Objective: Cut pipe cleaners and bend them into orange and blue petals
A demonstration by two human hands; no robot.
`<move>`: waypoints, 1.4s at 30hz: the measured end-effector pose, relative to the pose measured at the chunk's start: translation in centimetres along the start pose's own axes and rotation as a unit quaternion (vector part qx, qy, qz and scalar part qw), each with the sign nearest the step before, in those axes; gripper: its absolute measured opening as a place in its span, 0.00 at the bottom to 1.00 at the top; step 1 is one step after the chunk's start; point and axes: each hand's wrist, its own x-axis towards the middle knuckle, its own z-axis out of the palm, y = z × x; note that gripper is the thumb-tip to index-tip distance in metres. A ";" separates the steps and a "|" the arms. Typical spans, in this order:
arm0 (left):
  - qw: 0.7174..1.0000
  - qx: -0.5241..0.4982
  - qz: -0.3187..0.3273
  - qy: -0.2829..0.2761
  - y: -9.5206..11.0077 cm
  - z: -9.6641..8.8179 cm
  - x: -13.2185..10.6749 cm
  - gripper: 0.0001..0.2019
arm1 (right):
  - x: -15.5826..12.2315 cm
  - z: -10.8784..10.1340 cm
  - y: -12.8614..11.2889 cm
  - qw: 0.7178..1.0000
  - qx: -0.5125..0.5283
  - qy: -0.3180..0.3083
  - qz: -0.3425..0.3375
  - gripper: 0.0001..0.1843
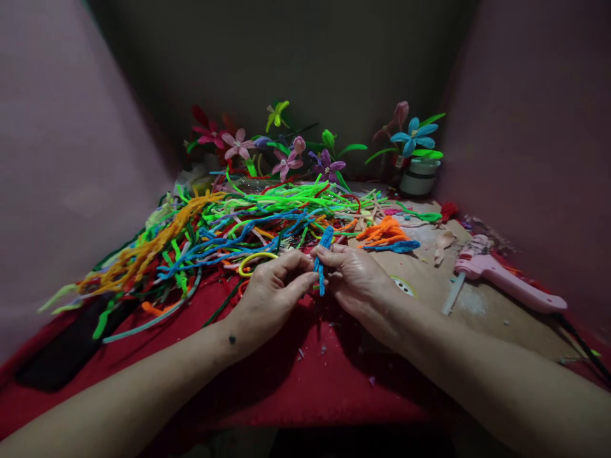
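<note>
A short, folded blue pipe cleaner (326, 242) stands nearly upright between my two hands, over the front part of the table. My right hand (360, 280) pinches it between thumb and fingertips around its middle. From the other side, my left hand (274, 283) has its thumb and fingers closed at the lower part of the same piece. Fingers cover some of its middle. Just beyond my right hand lie folded orange pipe cleaners (384, 233) and a blue pipe cleaner bundle (394, 247).
Loose, many-coloured pipe cleaners (267, 213) are heaped behind and left of my hands. A pink glue gun (513, 280) rests on cardboard (496, 331) at right. Several pipe-cleaner flowers (327, 166) and a jar (420, 177) stand at the back. A dark flat object (62, 356) lies at left.
</note>
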 end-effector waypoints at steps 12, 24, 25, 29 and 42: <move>0.987 0.090 0.115 -0.061 1.0 -0.8 -1.1 0.04 | 0.8 -0.2 -1.2 0.999 0.023 0.048 0.009 0.12; 0.861 0.303 0.407 0.039 -1.3 -2.2 0.8 0.08 | 0.2 -0.3 0.0 0.996 0.020 -0.048 0.071 0.06; 0.860 0.296 0.415 0.036 -1.1 -2.3 0.7 0.08 | 0.1 -0.3 0.0 0.995 0.012 -0.055 0.078 0.05; 0.879 0.242 0.411 -0.006 0.0 -2.9 0.6 0.09 | -0.1 -0.3 -0.1 0.995 -0.009 -0.064 0.072 0.03; 0.983 0.050 0.172 0.051 1.5 -3.7 0.0 0.05 | 0.1 -0.7 0.2 0.979 -0.150 -0.123 -0.056 0.04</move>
